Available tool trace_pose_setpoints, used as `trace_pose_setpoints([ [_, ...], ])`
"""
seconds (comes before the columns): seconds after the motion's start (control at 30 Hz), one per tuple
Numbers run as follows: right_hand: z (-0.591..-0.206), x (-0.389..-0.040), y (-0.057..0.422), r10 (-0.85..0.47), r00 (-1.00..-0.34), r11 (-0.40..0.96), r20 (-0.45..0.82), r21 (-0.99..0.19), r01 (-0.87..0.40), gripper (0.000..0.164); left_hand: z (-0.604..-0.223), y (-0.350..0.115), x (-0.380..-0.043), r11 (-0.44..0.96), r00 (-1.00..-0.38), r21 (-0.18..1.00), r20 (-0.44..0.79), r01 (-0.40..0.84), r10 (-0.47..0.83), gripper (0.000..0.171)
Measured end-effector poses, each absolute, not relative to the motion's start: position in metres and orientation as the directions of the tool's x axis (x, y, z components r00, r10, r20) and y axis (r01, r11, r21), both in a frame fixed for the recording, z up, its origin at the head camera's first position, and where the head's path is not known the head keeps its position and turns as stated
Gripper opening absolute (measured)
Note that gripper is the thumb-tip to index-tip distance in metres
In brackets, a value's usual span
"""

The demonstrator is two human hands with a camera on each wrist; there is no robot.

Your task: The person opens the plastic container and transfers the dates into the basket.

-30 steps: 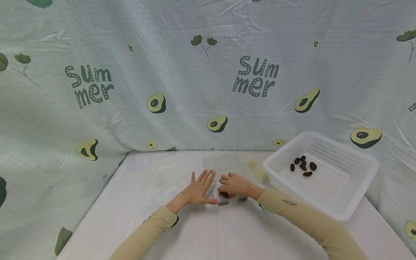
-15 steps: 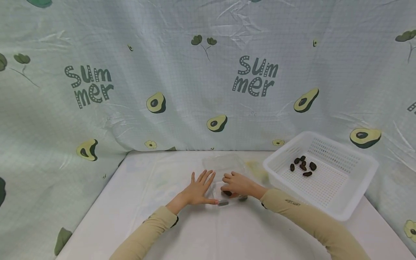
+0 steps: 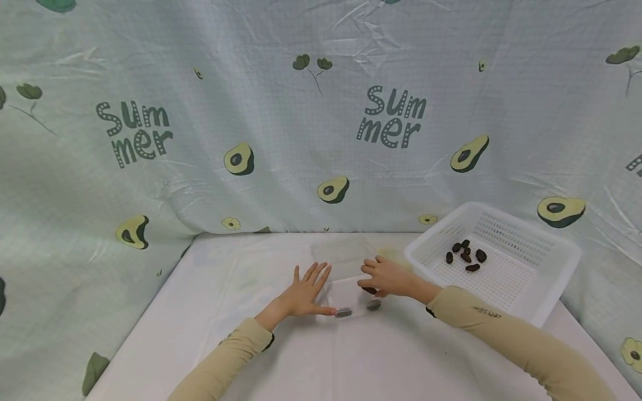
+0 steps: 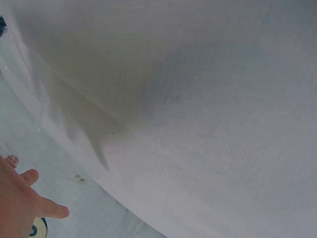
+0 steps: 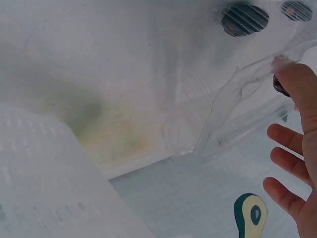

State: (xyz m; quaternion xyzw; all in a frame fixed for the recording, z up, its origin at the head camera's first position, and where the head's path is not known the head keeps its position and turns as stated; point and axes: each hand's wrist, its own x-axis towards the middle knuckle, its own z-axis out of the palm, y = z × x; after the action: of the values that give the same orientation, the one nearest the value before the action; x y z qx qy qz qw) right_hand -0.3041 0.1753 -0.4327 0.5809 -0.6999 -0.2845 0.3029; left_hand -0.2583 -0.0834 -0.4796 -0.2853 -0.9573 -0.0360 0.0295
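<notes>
A clear plastic clamshell box [image 3: 346,291] sits on the white-covered table, its transparent lid [image 3: 343,250] laid back behind it. Along the near wall are two dark brown dates, one at the front left [image 3: 343,313] and one at the front right [image 3: 373,304]. My left hand [image 3: 300,295] is spread with straight fingers against the box's left side, thumb at the front left corner. At the right side of the box, my right hand [image 3: 391,277] pinches another date [image 3: 369,290] between thumb and fingers; the right wrist view shows this date [image 5: 280,86] partly hidden behind the thumb.
A white perforated plastic basket [image 3: 564,267] stands to the right, with several dates [image 3: 466,257] lying on its bottom. An avocado-print sheet [image 3: 281,200] hangs behind the table's back edge.
My right hand has moved to the right and slightly back with the date, from the middle of the box to its right side. The left hand has stayed in place.
</notes>
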Motion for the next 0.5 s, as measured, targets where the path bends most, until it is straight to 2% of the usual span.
trace_pose_setpoints([
  [0.17, -0.422, -0.301, 0.192, -0.982, -0.12, 0.191, 0.149, 0.746, -0.638, 0.043, -0.48, -0.084, -0.258, 0.824, -0.824, 0.048, 0.084, 0.565, 0.56, 0.101],
  [0.5, -0.387, -0.296, 0.227, -0.953, -0.169, 0.299, 0.252, 0.683, -0.666, 0.043, -0.478, -0.084, -0.26, 0.828, -0.829, 0.045, 0.065, 0.559, 0.556, 0.101],
])
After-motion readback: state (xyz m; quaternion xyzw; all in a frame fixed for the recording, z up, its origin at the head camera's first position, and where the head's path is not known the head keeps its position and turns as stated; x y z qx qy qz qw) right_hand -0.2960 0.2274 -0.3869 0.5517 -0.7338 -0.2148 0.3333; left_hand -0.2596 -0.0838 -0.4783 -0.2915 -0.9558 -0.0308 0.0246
